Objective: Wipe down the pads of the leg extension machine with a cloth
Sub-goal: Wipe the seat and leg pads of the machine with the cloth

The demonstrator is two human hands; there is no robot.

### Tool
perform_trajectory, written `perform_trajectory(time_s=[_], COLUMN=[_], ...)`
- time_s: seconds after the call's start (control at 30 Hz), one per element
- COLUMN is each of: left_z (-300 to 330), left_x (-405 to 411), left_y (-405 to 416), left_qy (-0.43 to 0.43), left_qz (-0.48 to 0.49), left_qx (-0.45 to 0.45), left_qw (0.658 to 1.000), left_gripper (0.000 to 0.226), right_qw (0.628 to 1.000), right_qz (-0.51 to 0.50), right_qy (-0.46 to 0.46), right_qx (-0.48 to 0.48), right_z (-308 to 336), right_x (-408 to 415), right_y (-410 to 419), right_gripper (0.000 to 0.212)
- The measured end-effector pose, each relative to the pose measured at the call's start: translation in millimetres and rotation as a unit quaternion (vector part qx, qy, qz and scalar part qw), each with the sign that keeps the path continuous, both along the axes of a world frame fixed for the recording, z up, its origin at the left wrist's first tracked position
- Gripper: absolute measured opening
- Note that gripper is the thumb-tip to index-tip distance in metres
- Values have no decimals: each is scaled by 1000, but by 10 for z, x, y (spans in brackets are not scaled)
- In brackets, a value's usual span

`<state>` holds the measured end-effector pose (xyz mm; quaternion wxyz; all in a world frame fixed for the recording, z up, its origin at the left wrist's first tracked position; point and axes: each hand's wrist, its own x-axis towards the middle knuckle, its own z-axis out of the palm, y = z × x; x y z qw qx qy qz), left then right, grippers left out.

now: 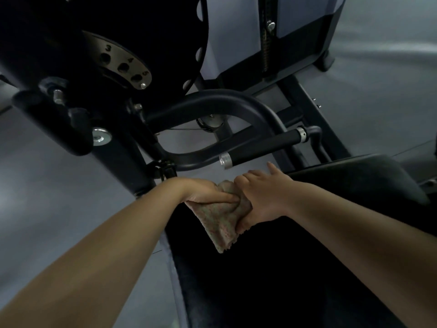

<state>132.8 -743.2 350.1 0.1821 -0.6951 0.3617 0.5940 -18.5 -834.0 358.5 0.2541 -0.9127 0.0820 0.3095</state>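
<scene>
Both hands grip a bunched, pale speckled cloth (pixel 221 221) over a black seat pad (pixel 272 268): left hand (pixel 205 191) pinching, right hand (pixel 260 195) clutching.

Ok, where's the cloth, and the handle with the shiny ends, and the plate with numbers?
cloth (pixel 220 223): head view, on the hanging flap below both hands.
handle (pixel 264 146): head view, middle of the black grip.
numbered plate (pixel 123 60): head view, on the metal between holes 3 and 4.

Grey floor (pixel 47 162) lies beneath everything.
</scene>
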Motion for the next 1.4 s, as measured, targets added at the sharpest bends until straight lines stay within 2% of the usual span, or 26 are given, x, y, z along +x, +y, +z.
perform_trajectory(time_s=[0.1, 0.27, 0.43, 0.6, 0.73, 0.8, 0.87, 0.93, 1.0, 1.2, 1.4], left_z=[-75, -187, -325, -387, -459, -505, -556, -591, -617, -674, -777], left_x=[-86, -264, -393, -547, -655, -715, -768, -850, -959, -1349, -1673], left_y=[-92, -319, -535, -743, -925, -1022, -1107, -1203, -1292, -1625, -1938], left_qy=[-7, -1, 25, 55, 72, 82, 89, 88, 85, 70, 76], left_qz=[-1, 8, 41, 63, 37, 25, 24, 19, 23, 7, -4], left_qx=[-20, -35, -16, -6, 3, -1, 0, -10, -41, -103, -151], left_qw=[1000, 999, 999, 997, 997, 996, 996, 996, 995, 992, 986], left_gripper=[84, 100, 75, 64, 74, 91, 95, 84, 72, 63, 36], right_qw=[1000, 999, 997, 987, 947, 917, 884, 867, 866, 853, 811], right_qz=[-20, -39, -75, -155, -319, -394, -460, -492, -495, -520, -583], right_qy=[3, 22, 24, 3, 29, 46, 61, 61, 58, 48, -47], right_qx=[0, -4, -17, -41, -30, -41, -48, -49, -44, 2, 9], right_z=[-29, -75, -128, -185, -220, -252, -281, -317, -346, -352, -393], right_x=[-106, -276, -496, -778, -1145, -1331, -1441, -1492, -1493, -1465, -1518], right_y=[-90, -302, -502, -590, -650, -669, -643, -616, -618, -672, -645], right_gripper=[106, 106, 106, 110, 113, 104, 89, 79, 72, 65, 59])
